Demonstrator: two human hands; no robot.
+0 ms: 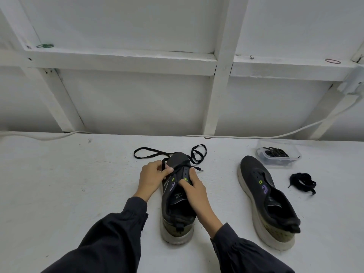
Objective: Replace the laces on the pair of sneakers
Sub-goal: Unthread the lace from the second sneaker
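Two dark sneakers with pale soles on the white table [78, 184], toes pointing away. At centre, the near sneaker [178, 205], upright, heel toward the camera, with two hands close together over its eyelets. On its left side, the left hand [152, 179], thumb and forefinger pinching one flat black lace [147, 148] at the crossing over the front eyelets. On its right side, the right hand [194, 189], thumb and fingers curled onto the right eyelet edge, gripping the upper. Beyond the toe, two loose loops of that same lace, one to each side, flat on the table. Well to the right, the second sneaker [269, 201], unlaced, angled, touched by neither hand. Just right of it, one bundled black lace [303, 182]. Behind it, one clear plastic tub [294, 157] holding dark laces, number impossible to tell. Along the table's back edge, one white cable [256, 137]. On the ledge above, green rubber bands [45, 45] at left, count unclear, and one red rubber band [332, 61] at right.
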